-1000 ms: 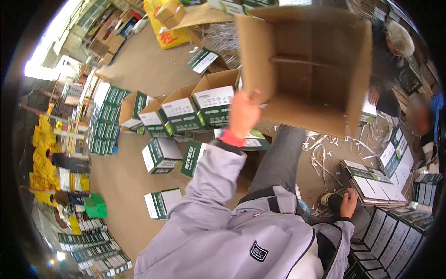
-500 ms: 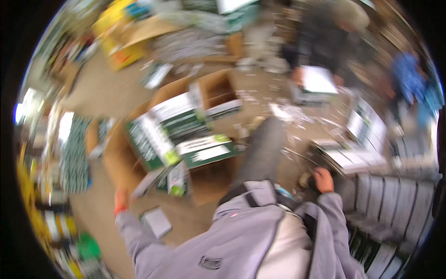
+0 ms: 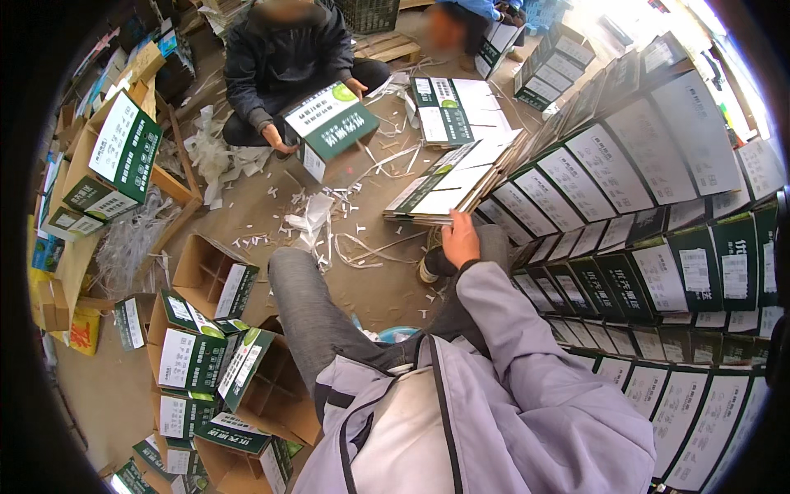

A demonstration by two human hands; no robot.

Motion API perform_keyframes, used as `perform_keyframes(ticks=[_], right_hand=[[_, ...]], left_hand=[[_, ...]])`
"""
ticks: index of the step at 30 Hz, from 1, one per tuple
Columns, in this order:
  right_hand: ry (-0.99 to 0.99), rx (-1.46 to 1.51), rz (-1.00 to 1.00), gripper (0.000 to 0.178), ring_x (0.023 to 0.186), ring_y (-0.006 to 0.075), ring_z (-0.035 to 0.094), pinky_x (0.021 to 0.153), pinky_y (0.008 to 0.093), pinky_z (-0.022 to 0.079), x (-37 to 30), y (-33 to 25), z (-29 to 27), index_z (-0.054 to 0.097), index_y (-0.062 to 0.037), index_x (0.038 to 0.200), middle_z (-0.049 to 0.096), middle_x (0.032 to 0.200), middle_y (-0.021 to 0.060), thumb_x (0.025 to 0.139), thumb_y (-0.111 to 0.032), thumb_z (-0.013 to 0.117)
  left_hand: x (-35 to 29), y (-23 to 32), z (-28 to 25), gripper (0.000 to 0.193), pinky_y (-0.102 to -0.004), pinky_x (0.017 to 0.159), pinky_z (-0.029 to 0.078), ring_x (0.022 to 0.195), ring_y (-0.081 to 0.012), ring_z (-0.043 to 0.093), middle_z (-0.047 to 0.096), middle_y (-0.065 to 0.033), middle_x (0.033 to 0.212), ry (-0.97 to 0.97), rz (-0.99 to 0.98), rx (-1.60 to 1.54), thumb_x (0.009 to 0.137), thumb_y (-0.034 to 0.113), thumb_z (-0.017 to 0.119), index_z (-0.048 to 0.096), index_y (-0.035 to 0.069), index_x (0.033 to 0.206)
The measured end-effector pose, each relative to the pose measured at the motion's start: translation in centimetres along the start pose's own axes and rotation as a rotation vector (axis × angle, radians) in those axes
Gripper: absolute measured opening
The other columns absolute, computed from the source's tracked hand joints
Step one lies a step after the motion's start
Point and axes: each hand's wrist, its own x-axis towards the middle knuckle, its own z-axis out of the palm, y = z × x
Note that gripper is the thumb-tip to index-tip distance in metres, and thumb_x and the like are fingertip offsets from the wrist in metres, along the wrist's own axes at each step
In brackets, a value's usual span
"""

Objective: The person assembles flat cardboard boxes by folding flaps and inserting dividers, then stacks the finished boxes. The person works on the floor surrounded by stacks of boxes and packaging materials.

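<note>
My right hand (image 3: 462, 240) is at the near edge of a stack of flattened cardboard boxes (image 3: 451, 183), green and white on their printed faces. Its fingers are bent against the board edges, and the thumb lies to the left. How many sheets are between the fingers cannot be made out. The stack lies just beyond my right knee, with another flattened box (image 3: 444, 109) behind it. My left hand is out of the picture.
Several opened-up boxes with brown dividers (image 3: 276, 383) stand at my left. Folded boxes (image 3: 609, 177) are piled high at my right. Across from me a seated person (image 3: 280, 62) holds a green-and-white box (image 3: 333, 128). Paper scraps and white straps (image 3: 362, 247) litter the floor.
The view has swung to the right. My right hand has gone from beside my knee to the stack's edge. My left hand, earlier near an opened box, has left the view.
</note>
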Motion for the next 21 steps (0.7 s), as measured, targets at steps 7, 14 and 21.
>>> perform_keyframes(ticks=[7, 14, 21], right_hand=[[0.055, -0.370, 0.186, 0.037, 0.110, 0.0427, 0.063, 0.093, 0.0546, 0.054, 6.8, -0.1, 3.1, 0.063, -0.0006, 0.119, 0.062, 0.115, 0.0213, 0.092, -0.023, 0.075], [0.100, -0.137, 0.476, 0.055, 0.113, 0.0419, 0.069, 0.093, 0.0548, 0.055, 11.7, -1.8, 5.3, 0.053, -0.0031, 0.136, 0.067, 0.126, 0.0217, 0.092, -0.025, 0.076], [-0.095, -0.278, 0.484, 0.099, 0.086, 0.0415, 0.076, 0.080, 0.0552, 0.058, 14.2, -0.8, 3.2, 0.000, -0.0043, 0.170, 0.078, 0.092, 0.0220, 0.093, -0.015, 0.063]], left_hand=[[2.5, -0.2, -1.8, 0.043, -0.0545, 0.095, 0.054, 0.109, -0.0398, 0.068, 0.070, -0.0230, 0.122, 0.035, 0.047, 0.068, 0.095, 0.031, 0.070, 0.070, 0.009, 0.132], [10.8, -0.1, -3.0, 0.044, -0.0551, 0.098, 0.055, 0.110, -0.0407, 0.067, 0.069, -0.0236, 0.126, 0.167, 0.308, 0.147, 0.096, 0.032, 0.069, 0.070, 0.011, 0.134], [20.3, 25.6, -4.9, 0.041, -0.0469, 0.112, 0.044, 0.129, -0.0404, 0.059, 0.063, -0.0259, 0.139, 0.142, 0.272, -0.766, 0.109, 0.021, 0.052, 0.061, -0.007, 0.138]])
